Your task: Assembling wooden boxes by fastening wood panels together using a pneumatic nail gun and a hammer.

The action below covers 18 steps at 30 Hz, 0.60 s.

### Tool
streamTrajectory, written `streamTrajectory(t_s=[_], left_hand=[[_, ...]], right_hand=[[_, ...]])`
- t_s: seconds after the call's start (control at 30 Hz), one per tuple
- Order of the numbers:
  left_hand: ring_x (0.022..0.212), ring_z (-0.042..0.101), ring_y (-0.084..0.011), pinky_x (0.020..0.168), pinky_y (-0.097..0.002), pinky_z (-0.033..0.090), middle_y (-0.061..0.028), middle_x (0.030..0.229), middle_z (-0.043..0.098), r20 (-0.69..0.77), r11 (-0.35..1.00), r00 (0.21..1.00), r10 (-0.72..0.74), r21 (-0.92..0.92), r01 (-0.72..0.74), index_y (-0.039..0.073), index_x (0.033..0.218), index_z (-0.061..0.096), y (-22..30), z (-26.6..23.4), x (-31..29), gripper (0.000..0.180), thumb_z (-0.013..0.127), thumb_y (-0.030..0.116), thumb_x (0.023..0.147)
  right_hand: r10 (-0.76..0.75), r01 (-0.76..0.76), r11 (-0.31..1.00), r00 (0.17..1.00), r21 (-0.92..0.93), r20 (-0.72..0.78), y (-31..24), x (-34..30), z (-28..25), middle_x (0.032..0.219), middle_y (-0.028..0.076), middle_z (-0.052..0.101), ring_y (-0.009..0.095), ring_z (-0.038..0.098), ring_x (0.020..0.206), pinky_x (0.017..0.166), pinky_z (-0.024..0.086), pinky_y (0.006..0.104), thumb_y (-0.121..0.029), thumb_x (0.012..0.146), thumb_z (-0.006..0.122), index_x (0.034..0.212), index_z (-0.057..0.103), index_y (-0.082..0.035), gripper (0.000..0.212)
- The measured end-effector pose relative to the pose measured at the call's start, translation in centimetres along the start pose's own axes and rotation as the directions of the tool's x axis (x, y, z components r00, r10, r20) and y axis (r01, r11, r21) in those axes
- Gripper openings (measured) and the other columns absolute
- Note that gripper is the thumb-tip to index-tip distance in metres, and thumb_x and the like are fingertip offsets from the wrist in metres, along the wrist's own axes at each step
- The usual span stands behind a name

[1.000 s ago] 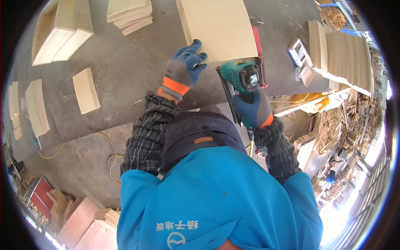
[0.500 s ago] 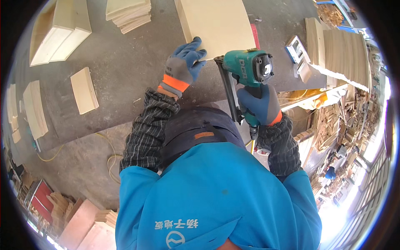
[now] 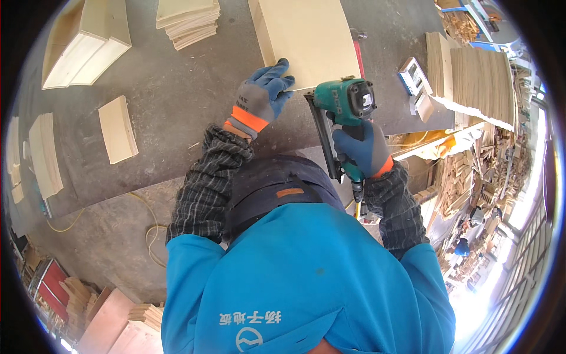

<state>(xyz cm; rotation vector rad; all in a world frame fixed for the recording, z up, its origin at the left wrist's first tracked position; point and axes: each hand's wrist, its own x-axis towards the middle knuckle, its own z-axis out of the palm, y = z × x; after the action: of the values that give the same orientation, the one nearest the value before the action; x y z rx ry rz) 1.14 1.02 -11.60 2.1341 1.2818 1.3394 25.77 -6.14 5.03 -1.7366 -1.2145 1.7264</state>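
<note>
A pale wooden box (image 3: 309,44) lies at the far middle of the work table, its broad face up. At its near left corner, my gloved left hand (image 3: 263,91) grips the edge, fingers bent over the top. My gloved right hand (image 3: 365,147) is closed round the handle of a green air nail gun (image 3: 337,101). The gun's nose meets the box's near edge, right of my left hand; whether it presses there I cannot tell. Its dark magazine slants down toward my waist, and a hose fitting shows below the handle.
On the dark table (image 3: 177,118) stand an open pale box (image 3: 94,47), a stack of thin boards (image 3: 188,20) and a single wooden piece (image 3: 118,130). Tall board stacks (image 3: 480,79) rise at right. A hammer (image 3: 358,35) lies beyond the box. A yellow hose (image 3: 150,236) trails across the floor.
The nail gun and my right hand have shifted slightly left, the gun's head also a little nearer. My left hand keeps its place on the box corner. The whole view has turned slightly.
</note>
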Motion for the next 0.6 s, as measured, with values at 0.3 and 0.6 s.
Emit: streamTrajectory(t_s=[0.3,0.6], left_hand=[[0.121,0.074,-0.035,0.101,-0.0442,0.061,-0.0196,0.128,0.077,0.018,1.0,1.0,-0.005,-0.022,0.005,0.007,0.104,0.08,-0.1,0.0,0.1,0.029,0.09,0.009,0.077],[0.121,0.074,-0.0359,0.099,-0.0432,0.062,-0.0208,0.132,0.075,0.019,0.998,1.0,-0.007,-0.066,0.008,0.008,0.105,0.081,-0.2,-0.1,0.3,0.027,0.09,0.01,0.08]], right_hand=[[0.01,-0.009,1.0,0.995,0.009,-0.098,4.1,3.3,1.2,0.074,0.0,0.063,0.008,0.058,0.066,0.06,0.048,0.0308,-0.019,0.095,0.073,0.099,0.07,0.002,0.022],[0.05,-0.057,0.995,0.995,-0.085,-0.082,4.0,-0.7,0.3,0.077,0.002,0.067,0.01,0.061,0.07,0.064,0.051,0.032,-0.021,0.094,0.075,0.101,0.071,0.001,0.023]])
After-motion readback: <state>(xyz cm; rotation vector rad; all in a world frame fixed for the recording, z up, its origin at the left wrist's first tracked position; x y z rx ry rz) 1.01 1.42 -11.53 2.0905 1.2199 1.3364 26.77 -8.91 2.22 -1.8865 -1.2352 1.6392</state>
